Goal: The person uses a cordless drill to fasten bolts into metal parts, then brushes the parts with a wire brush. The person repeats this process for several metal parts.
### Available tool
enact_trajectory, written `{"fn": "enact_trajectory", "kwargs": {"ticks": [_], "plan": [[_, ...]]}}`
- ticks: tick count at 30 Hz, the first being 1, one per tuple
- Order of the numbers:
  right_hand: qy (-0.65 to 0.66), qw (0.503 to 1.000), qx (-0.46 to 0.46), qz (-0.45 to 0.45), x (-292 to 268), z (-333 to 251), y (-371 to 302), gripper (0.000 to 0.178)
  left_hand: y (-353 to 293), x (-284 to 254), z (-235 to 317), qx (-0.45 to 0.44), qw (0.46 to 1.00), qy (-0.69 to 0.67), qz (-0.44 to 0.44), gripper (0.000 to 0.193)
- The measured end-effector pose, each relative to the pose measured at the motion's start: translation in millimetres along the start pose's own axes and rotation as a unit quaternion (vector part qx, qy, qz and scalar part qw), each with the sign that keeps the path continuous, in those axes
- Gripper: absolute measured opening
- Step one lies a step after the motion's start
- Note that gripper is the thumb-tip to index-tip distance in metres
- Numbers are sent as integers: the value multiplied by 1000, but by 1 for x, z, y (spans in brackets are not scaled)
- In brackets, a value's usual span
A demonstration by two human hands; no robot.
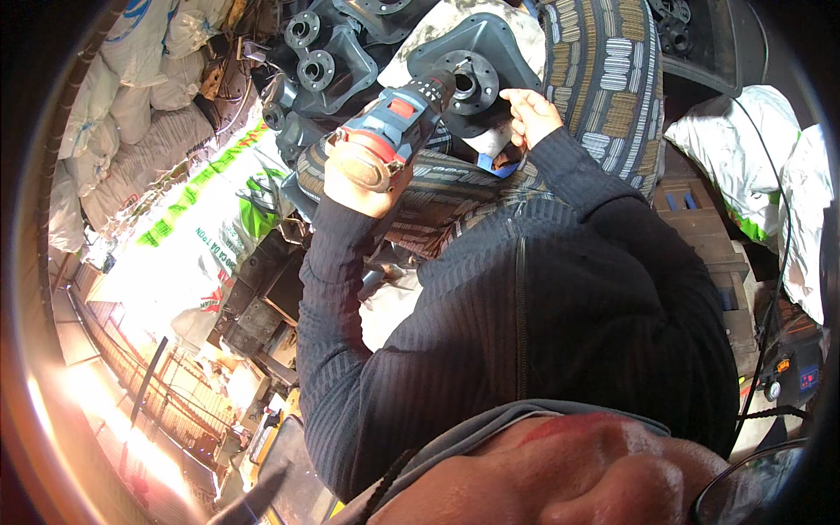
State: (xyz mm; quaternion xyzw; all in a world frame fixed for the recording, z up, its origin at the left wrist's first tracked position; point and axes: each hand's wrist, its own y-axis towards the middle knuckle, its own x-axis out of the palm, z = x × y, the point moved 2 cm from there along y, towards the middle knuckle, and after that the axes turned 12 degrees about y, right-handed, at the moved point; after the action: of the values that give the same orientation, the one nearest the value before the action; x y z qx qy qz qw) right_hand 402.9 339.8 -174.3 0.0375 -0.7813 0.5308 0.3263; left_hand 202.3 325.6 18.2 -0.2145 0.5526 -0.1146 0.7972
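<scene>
In my left hand (pixel 360 187) is a blue-grey and red cordless drill (pixel 394 122), its black chuck pointing up to the right. The chuck reaches the edge of a round black flange (pixel 479 96) with bolt holes and a central bore. That flange sits on a dark grey square-based funnel-shaped part (pixel 490 37). Beside the flange's right edge, my right hand (pixel 535 118) is raised with thumb and forefinger pinched together; what they hold, if anything, is too small to make out. Below the flange is a white object (pixel 492 140) with a blue piece (pixel 500 168) under it.
Several similar grey flanged parts (pixel 337 74) are piled at the far left. Patterned upholstery (pixel 604 96) curves around the work. White sacks (pixel 188 254) stand at left, more sacks (pixel 744 149) at right. A black crate (pixel 713 52), a wooden pallet (pixel 700 236) and a hanging cable (pixel 781 210) lie rightward.
</scene>
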Motion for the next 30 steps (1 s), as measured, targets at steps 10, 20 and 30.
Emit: {"fn": "enact_trajectory", "kwargs": {"ticks": [10, 20, 30], "plan": [[-84, 992, -92, 13, 18, -6, 16, 30, 35, -12, 12, 110, 987, 115, -27, 39], [-109, 989, -96, 18, 26, -5, 19, 21, 58, -5, 2, 41, 990, -10, -132, 44], [-108, 990, -85, -15, 29, -14, 17, 24, 61, 9, -11, 94, 975, 123, -159, 51]]}}
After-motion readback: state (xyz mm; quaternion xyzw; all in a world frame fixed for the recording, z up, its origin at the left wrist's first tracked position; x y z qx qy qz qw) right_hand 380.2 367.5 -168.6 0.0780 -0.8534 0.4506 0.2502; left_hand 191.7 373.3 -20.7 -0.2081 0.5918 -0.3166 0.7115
